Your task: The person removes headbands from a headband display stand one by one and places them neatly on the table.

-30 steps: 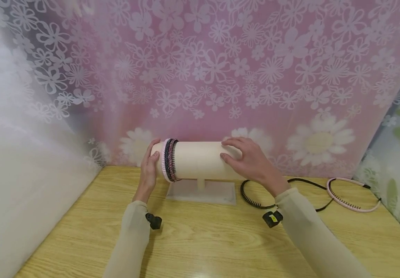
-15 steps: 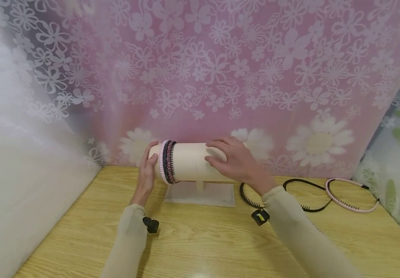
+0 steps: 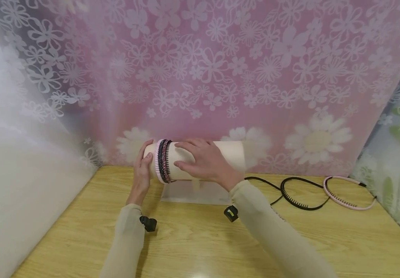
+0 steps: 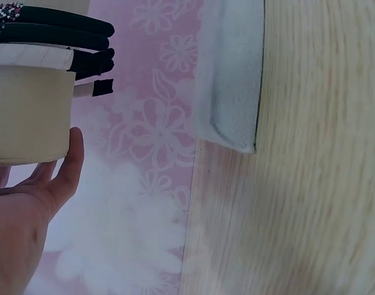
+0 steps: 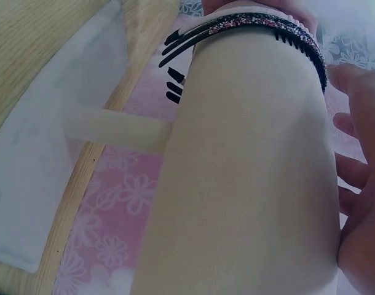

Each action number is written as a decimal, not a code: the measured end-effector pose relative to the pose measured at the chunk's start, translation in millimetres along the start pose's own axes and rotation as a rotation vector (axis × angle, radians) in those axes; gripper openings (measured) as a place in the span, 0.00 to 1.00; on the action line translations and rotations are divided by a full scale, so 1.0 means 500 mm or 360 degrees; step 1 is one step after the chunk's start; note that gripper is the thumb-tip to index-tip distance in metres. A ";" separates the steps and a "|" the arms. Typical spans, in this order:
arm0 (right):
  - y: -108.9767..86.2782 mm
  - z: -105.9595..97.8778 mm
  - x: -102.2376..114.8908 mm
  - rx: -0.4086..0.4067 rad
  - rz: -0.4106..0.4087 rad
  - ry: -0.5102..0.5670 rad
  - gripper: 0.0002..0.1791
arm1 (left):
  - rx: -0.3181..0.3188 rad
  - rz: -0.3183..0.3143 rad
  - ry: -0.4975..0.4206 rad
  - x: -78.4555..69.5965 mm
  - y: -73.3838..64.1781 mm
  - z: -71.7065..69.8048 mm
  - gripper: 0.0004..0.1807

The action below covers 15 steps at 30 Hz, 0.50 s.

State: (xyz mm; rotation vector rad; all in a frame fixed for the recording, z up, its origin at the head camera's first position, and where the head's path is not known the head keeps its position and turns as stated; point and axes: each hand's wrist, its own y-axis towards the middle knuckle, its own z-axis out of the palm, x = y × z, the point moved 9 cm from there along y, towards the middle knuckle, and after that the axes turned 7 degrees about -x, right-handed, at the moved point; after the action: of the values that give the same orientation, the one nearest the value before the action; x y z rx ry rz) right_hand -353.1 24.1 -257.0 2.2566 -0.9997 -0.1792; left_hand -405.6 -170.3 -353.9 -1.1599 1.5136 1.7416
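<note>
Leftward along the roll (image 5: 249, 160), the way is blocked by headbands (image 3: 162, 161); between roll and base (image 3: 198, 194), room is split by the post (image 5: 123, 130).

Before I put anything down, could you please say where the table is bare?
The table is bare between the left sleeve and right sleeve, in front of the stand's base; left of the left sleeve; and right of the right sleeve, in front of the loose headbands. It is crowded right of the base, where those headbands overlap.
</note>
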 end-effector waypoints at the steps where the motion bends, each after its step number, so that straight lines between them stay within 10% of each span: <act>1: 0.002 0.005 0.000 0.0031 0.0017 -0.0027 0.32 | -0.0005 0.0001 0.0007 0.000 0.000 -0.003 0.25; 15: 0.035 0.052 0.001 0.0212 0.0119 -0.0413 0.46 | 0.0056 -0.0003 -0.0004 0.003 0.002 -0.002 0.26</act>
State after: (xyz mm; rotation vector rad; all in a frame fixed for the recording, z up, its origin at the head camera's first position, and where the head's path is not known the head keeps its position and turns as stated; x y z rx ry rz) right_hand -373.0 1.8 -266.1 2.3527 -1.2627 -0.3918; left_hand -406.8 -171.8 -354.5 -1.1406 1.5348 1.7077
